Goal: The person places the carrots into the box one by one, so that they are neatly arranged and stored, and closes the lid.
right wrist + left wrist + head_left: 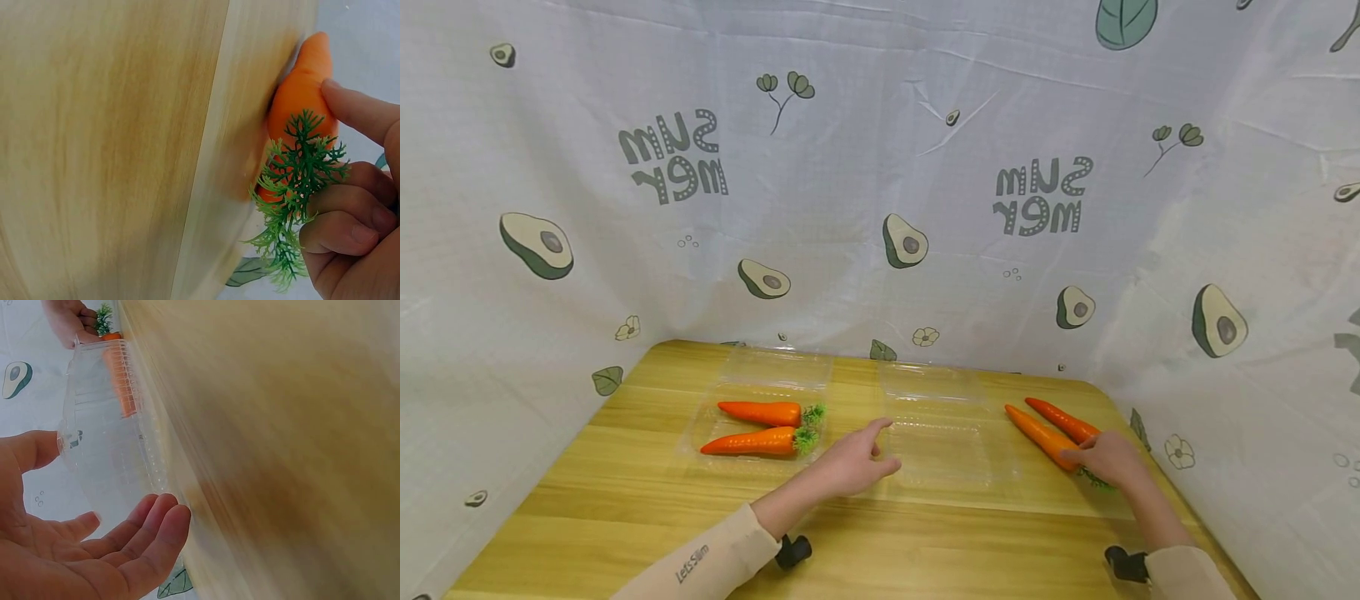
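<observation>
My left hand (850, 464) is beside the left edge of an open clear plastic box (940, 479). In the left wrist view its fingers are spread and relaxed, and one digit appears to touch the box's clear wall (100, 456). Two orange carrots lie at the right: a nearer carrot (1037, 435) and a farther carrot (1062, 419). My right hand (1108, 458) grips the nearer carrot at its thick end, thumb on its side (303, 103) and the other fingers curled by the green leaves (300, 169). The farther carrot's leafy end is hidden behind that hand.
A second open clear box (715, 454) at the left holds an upper carrot (760, 412) and a lower carrot (752, 442), both with leaves to the right. Both lids (928, 382) lean back. A printed curtain (850, 167) surrounds the wooden table (880, 542).
</observation>
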The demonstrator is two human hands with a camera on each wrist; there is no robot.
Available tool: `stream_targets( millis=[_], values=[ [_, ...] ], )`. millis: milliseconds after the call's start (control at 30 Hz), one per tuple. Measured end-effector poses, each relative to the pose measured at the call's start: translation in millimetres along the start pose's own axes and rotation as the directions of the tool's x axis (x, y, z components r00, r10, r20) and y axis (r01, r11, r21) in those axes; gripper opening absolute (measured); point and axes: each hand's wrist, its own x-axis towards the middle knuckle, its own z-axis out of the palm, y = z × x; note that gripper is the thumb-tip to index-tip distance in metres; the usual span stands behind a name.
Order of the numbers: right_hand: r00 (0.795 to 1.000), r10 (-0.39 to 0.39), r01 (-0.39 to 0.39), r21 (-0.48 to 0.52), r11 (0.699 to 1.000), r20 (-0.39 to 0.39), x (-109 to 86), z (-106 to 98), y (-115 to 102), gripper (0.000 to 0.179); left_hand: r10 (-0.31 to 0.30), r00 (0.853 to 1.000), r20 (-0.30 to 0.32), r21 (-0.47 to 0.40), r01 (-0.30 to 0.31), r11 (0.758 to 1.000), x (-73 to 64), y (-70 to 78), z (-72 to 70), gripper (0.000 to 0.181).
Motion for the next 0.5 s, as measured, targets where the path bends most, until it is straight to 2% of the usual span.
stream_targets(
  millis=[333, 500],
  values=[
    [1.000, -0.018, 0.018, -0.015, 1.000, -0.011, 3.3, -0.8, 6.3, 0.068, -0.003, 1.000, 0.009, -0.024, 0.003, 1.000, 3.8, -2.2, 0.6, 0.075],
    [1.000, -0.012, 0.011, -0.035, 0.999, -0.025, 2.4, -5.6, 0.8, 0.069, -0.007, 1.000, 0.006, -0.024, 0.007, 1.000, 2.6, -3.5, 1.3, 0.075]
  ],
)
